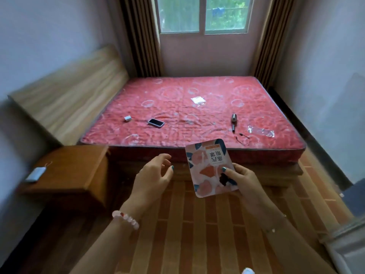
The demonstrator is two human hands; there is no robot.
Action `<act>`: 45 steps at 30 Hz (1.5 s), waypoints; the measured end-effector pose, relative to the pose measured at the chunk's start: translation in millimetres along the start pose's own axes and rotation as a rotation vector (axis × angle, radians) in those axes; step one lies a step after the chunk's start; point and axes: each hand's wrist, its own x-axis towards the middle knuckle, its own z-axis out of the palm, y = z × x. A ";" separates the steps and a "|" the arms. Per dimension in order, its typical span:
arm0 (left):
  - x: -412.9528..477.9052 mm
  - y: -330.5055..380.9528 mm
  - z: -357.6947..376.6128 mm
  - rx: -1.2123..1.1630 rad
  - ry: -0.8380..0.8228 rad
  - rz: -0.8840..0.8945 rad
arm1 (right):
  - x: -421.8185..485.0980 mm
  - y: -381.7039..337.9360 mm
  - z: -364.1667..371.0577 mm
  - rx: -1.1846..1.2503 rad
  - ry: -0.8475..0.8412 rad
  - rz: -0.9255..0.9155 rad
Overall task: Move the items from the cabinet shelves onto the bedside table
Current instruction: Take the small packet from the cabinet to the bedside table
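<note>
My right hand (244, 179) pinches a flat pink-and-white packet (207, 165) with printed characters, together with a small dark object (223, 179) under the thumb. The packet is held upright over the floor in front of the bed. My left hand (156, 175) hovers just left of it, fingers loosely spread and holding nothing. The wooden bedside table (79, 171) stands at the lower left beside the bed. A small white-grey item (35, 174) with a thin cord lies on the table's left part. No cabinet is in view.
A bed with a red mattress (187, 107) fills the middle. On it lie a phone (156, 122), a small white block (127, 118), a clear packet (198, 100), a metal tool (233, 119), a dark cord (242, 138) and plastic wrap (260, 131). A wooden headboard (65, 95) stands on the left.
</note>
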 end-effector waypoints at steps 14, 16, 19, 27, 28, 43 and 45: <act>-94.8 -169.4 -110.8 0.591 0.231 -0.349 | 69.8 54.3 217.8 -0.122 -0.486 0.169; -88.2 -185.3 -115.3 0.608 0.263 -0.403 | 91.4 57.1 242.8 -0.131 -0.548 0.189; -65.6 -209.4 -121.8 0.657 0.279 -0.470 | 129.8 57.8 278.1 -0.140 -0.626 0.211; 13.2 -272.4 -139.8 0.760 0.267 -0.589 | 241.4 48.1 351.3 -0.158 -0.717 0.259; 23.8 -278.0 -141.4 0.769 0.280 -0.591 | 253.2 48.6 359.8 -0.171 -0.730 0.268; 116.1 -424.8 -131.8 0.646 0.230 -0.763 | 410.6 112.4 507.1 -0.349 -0.802 0.392; 130.1 -458.1 -136.2 0.626 0.231 -0.784 | 436.1 130.5 541.0 -0.386 -0.800 0.422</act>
